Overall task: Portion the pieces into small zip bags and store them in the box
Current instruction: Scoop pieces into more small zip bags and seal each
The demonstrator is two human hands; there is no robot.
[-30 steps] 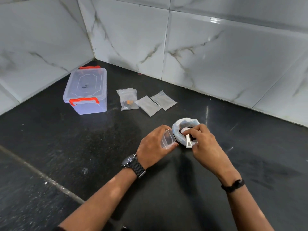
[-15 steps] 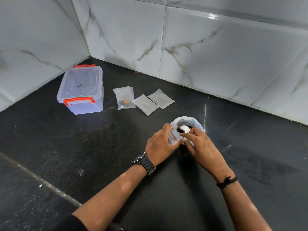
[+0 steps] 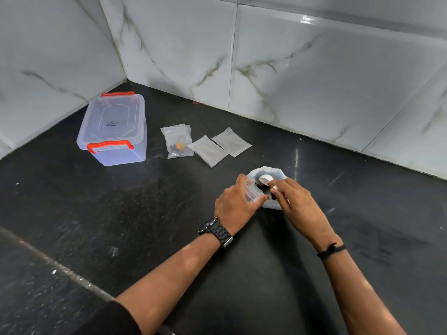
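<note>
Now the white scoop (image 3: pixel 265 179) is back down inside the open supply bag (image 3: pixel 278 174), its bowl resting on the dark pieces (image 3: pixel 262 187), where a second ago its handle stuck out over the bag's near rim. The right hand (image 3: pixel 298 209) pinches the scoop's handle between thumb and fingers (image 3: pixel 280 183). The left hand (image 3: pixel 233 205) has closed in from the left and holds a small clear zip bag (image 3: pixel 251 193) between thumb and curled fingers, now touching the supply bag's left side; whether its mouth is open I cannot tell.

That reads as a fresh scoop being loaded, with the small bag brought up close so the pour will be short.

Further away on the dark table (image 3: pixel 121 213), one filled zip bag (image 3: pixel 177 145) lies with two flat empty bags (image 3: pixel 208 151) (image 3: pixel 231 141) just to its right. The clear box (image 3: pixel 113 130) with red latches stands at the far left, lid on. So portioning is early, and nothing can be seen inside the box yet.
</note>
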